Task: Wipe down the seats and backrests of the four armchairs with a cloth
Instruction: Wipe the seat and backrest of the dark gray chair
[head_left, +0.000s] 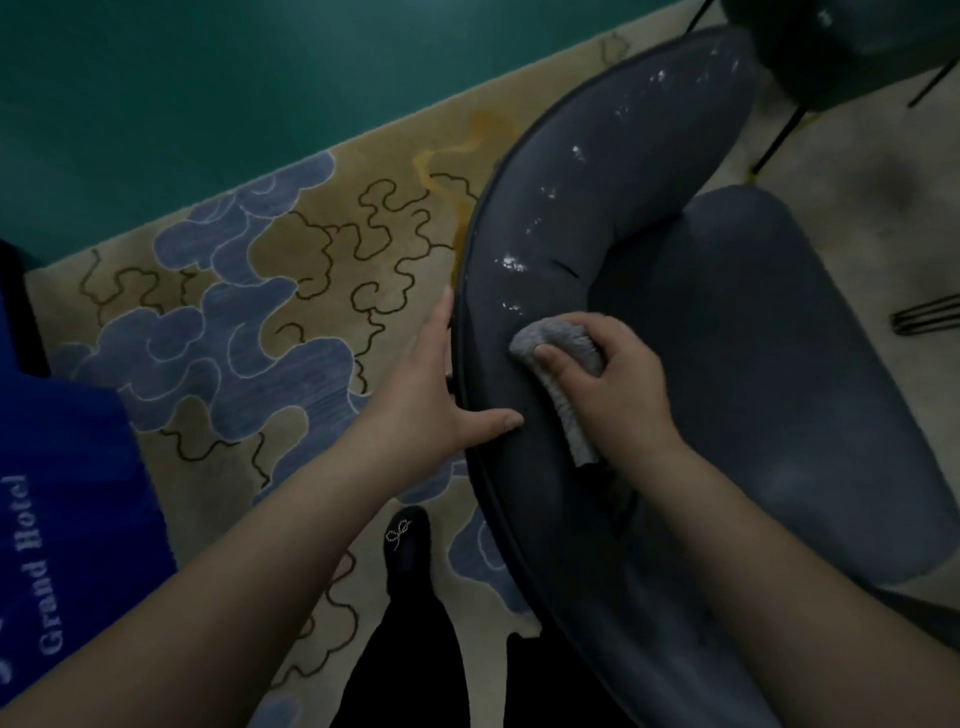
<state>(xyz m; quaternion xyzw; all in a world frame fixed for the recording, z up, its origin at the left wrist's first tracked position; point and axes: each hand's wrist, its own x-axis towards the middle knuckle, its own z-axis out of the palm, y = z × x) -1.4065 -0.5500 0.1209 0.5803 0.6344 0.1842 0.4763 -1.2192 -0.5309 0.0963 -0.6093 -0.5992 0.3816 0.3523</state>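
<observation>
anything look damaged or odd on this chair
Yes. The armchair backrest has white scuffed or flaking patches along its inner curve, ahead of the cloth, plus a thin dark slit-like mark. The rug shows a yellowish stain.

Both bare forearms reach forward: left hand (436, 395) open, fingers straight along the backrest rim (470, 291) with thumb laid over its top edge; right hand (608, 379) just beside it, fingers and thumb curled round a grey cloth (563, 364), pressing it down.
</observation>
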